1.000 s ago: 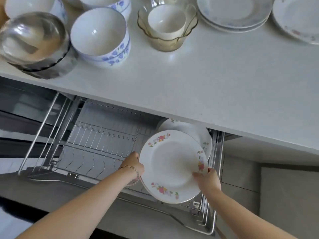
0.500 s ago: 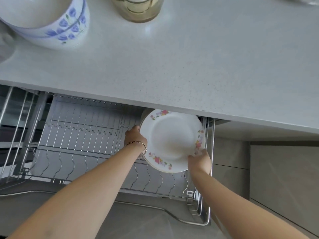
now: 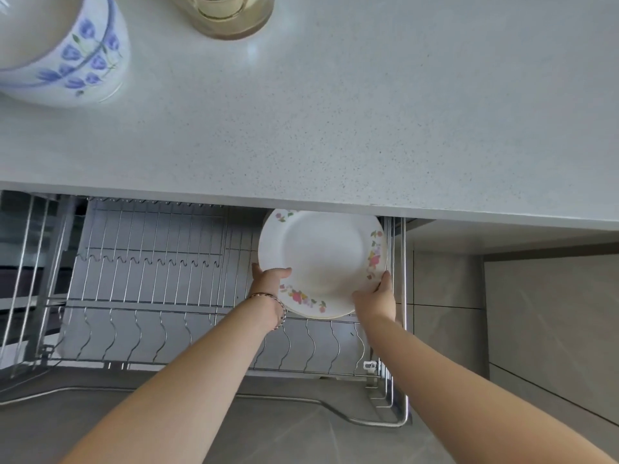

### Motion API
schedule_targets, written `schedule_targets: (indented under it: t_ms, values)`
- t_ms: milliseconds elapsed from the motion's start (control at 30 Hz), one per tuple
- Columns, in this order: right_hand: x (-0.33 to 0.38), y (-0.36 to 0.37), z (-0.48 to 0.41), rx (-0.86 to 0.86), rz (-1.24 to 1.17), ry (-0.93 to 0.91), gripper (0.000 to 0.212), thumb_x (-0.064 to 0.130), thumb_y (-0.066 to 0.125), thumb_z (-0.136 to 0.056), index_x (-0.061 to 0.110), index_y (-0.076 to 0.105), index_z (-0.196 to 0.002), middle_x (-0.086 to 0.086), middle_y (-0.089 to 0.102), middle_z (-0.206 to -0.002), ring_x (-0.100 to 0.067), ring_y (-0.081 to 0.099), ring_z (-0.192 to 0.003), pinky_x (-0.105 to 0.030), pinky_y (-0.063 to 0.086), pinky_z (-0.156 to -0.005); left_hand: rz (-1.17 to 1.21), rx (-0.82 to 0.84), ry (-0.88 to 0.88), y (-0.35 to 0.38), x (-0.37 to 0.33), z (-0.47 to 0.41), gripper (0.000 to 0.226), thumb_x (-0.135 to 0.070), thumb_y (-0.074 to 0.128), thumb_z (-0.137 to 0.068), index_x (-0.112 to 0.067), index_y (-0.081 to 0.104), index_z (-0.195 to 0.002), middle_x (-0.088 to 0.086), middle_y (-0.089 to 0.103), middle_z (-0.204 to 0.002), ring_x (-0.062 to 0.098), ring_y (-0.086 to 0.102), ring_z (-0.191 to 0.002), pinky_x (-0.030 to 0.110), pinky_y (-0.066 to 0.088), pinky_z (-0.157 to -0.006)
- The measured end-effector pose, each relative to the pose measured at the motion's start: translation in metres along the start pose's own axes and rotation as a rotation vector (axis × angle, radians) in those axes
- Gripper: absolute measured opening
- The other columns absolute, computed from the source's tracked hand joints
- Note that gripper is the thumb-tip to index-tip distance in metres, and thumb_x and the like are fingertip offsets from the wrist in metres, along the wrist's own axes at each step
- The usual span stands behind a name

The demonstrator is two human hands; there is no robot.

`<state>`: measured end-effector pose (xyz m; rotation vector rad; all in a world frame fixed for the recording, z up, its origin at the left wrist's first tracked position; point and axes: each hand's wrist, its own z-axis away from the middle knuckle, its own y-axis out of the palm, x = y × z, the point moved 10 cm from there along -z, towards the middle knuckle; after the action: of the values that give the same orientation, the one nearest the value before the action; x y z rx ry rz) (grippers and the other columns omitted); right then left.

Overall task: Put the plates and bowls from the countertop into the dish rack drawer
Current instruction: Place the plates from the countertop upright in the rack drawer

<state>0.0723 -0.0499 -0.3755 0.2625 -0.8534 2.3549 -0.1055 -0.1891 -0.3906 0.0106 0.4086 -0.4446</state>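
A white plate with pink flower prints [image 3: 321, 259] stands tilted at the right end of the wire dish rack drawer [image 3: 150, 296], its top edge tucked under the countertop lip. My left hand [image 3: 268, 279] grips its lower left rim, thumb on the face. My right hand [image 3: 375, 296] holds the lower right rim. The thin edge of another plate shows just behind it. On the countertop [image 3: 335, 128] a white bowl with blue flowers [image 3: 63, 48] stands at the far left and an amber glass bowl [image 3: 227, 15] at the top.
The pulled-out rack has rows of empty wire slots to the left of the plate. Its steel frame [image 3: 402, 329] runs along the right side. Grey floor tiles lie below, and a cabinet front [image 3: 552, 329] stands to the right.
The plate has gone further back and up into the rack's right end, both hands moving with it. The camera has dropped closer, so fewer countertop dishes show.
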Motion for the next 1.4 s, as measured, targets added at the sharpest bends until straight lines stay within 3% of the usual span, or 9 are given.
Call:
schedule_targets:
  t_ms: [167,300,367,467,567,833,1000,1167,1400]
  values:
    - [0.004,-0.002,0.007,0.109,0.101,0.002,0.052,-0.001,0.041,-0.085,0.009,0.035,-0.136,-0.013,0.059,-0.118,-0.023,0.049,-0.069,-0.02,0.03,-0.043,-0.105,-0.069,0.021,-0.005,0.0,0.008,0.054,-0.001,0.054,-0.085,-0.008,0.035,-0.136,0.016,0.054,-0.132,0.033,0.055,-0.114,0.045,0.044,-0.099]
    - [0.003,-0.002,0.037,0.321,0.361,-0.025,0.038,0.004,0.045,-0.087,-0.002,0.051,-0.124,-0.014,0.06,-0.101,-0.025,0.054,-0.083,-0.027,0.049,-0.056,-0.846,-0.19,0.082,-0.012,-0.009,0.047,0.042,-0.01,0.049,-0.09,0.001,0.038,-0.129,0.02,0.052,-0.129,0.035,0.056,-0.114,0.036,0.048,-0.09]
    - [0.004,-0.011,0.055,0.406,0.423,-0.081,0.039,0.007,0.045,-0.088,-0.007,0.052,-0.124,-0.019,0.064,-0.11,-0.023,0.059,-0.088,-0.035,0.053,-0.083,-1.089,-0.085,0.209,0.01,-0.018,0.072,0.023,-0.011,0.043,-0.092,-0.002,0.049,-0.112,0.013,0.058,-0.107,0.033,0.06,-0.103,0.031,0.048,-0.076]
    - [0.014,-0.05,0.074,0.441,0.473,-0.182,0.04,0.009,0.043,-0.088,-0.011,0.054,-0.12,-0.025,0.064,-0.104,-0.018,0.054,-0.075,-0.032,0.051,-0.073,-1.294,0.099,0.385,0.055,-0.031,0.115,0.023,-0.008,0.038,-0.091,-0.011,0.059,-0.099,0.001,0.055,-0.097,0.024,0.056,-0.101,0.021,0.038,-0.075]
    - [0.02,-0.119,0.08,0.382,0.429,-0.229,0.043,0.013,0.046,-0.087,0.0,0.053,-0.127,-0.018,0.063,-0.122,-0.023,0.062,-0.101,-0.029,0.051,-0.085,-1.349,0.147,0.489,0.104,-0.044,0.166,0.034,-0.011,0.037,-0.091,-0.017,0.058,-0.117,-0.002,0.057,-0.117,0.021,0.057,-0.098,0.021,0.041,-0.078]
    - [0.001,-0.391,0.049,0.004,0.168,-0.255,0.035,0.013,0.053,-0.085,0.009,0.061,-0.119,-0.008,0.068,-0.092,-0.016,0.062,-0.076,-0.026,0.049,-0.074,-1.33,0.311,0.715,0.298,-0.032,0.286,0.02,-0.012,0.044,-0.087,-0.022,0.059,-0.096,0.003,0.068,-0.104,0.021,0.063,-0.099,0.024,0.045,-0.08]
    - [-0.028,-0.567,0.002,-0.287,0.208,-0.218,0.033,0.011,0.051,-0.086,0.011,0.062,-0.117,-0.011,0.065,-0.119,-0.026,0.06,-0.108,-0.022,0.039,-0.081,-1.304,0.387,0.738,0.414,0.0,0.337,0.018,-0.009,0.046,-0.085,-0.024,0.056,-0.086,0.003,0.069,-0.098,0.021,0.065,-0.096,0.025,0.046,-0.081]
    - [-0.093,-0.684,-0.036,-0.495,0.415,-0.019,0.046,0.013,0.043,-0.09,0.014,0.043,-0.135,-0.015,0.044,-0.134,-0.033,0.043,-0.123,-0.038,0.038,-0.099,-1.264,0.433,0.67,0.482,0.038,0.351,0.021,-0.006,0.046,-0.086,-0.022,0.056,-0.079,-0.007,0.064,-0.072,0.01,0.064,-0.065,0.016,0.044,-0.053]
    - [-0.157,-0.699,-0.091,-0.308,0.335,0.107,0.046,0.047,0.037,-0.094,0.008,0.051,-0.114,-0.015,0.06,-0.115,-0.031,0.056,-0.1,-0.034,0.044,-0.088,-1.338,0.366,0.574,0.488,0.057,0.338,0.024,-0.006,0.044,-0.089,-0.024,0.055,-0.078,-0.008,0.063,-0.073,0.006,0.063,-0.067,0.017,0.043,-0.052]
